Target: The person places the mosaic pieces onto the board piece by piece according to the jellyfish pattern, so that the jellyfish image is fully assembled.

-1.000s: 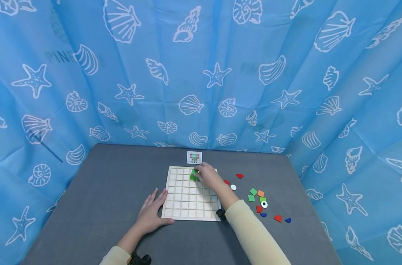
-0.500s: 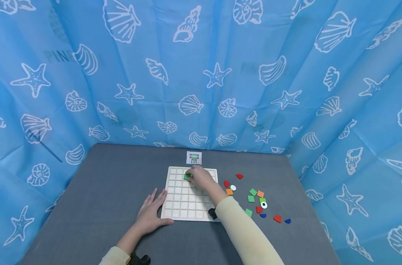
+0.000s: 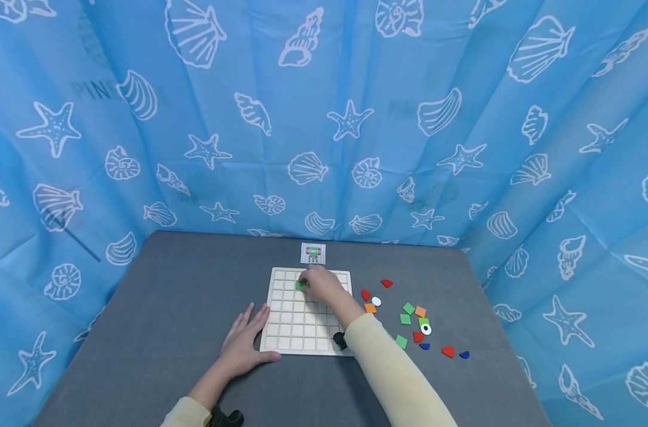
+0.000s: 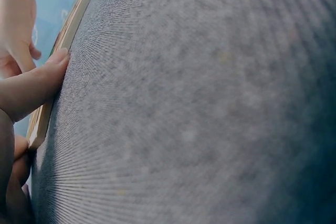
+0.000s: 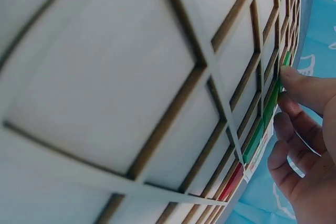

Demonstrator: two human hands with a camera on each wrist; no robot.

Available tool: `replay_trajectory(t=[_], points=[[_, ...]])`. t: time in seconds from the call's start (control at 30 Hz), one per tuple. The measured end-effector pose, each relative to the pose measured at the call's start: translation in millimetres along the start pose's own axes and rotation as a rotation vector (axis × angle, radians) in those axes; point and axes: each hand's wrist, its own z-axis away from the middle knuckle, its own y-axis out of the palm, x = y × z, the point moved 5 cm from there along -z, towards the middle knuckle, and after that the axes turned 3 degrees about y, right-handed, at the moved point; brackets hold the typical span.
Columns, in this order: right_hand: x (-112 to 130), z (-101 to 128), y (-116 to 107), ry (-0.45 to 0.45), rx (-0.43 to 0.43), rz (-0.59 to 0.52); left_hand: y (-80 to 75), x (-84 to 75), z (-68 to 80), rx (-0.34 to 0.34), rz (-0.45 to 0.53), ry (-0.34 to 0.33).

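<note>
While sliding left along the top rows since a second ago, right hand [image 3: 318, 286] now pressing green square tile [image 3: 301, 284] with bent fingertips [image 5: 296, 80] into a cell near the far edge of grid board [image 3: 286, 338]. Looks like tile almost seated. Left hand [image 3: 242, 347] flat, fingers straight, against board's left side. Loose pieces [image 3: 409, 309] waiting at right.
</note>
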Motion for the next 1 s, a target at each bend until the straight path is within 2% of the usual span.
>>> replay_trajectory(t=[0.23, 0.47, 1.0], points=[[-5.7, 5.0, -5.6, 0.016, -0.023, -0.026, -0.1, -1.2, -0.4, -0.001, 0.009, 0.014], [-20.0, 18.5, -17.0, 0.056, -0.060, -0.100, 0.0, -3.9, 0.0, 0.003, 0.010, 0.016], [-43.1, 40.5, -39.2, 0.120, -0.198, -0.178, 0.1, -0.5, 0.1, 0.010, -0.005, 0.018]])
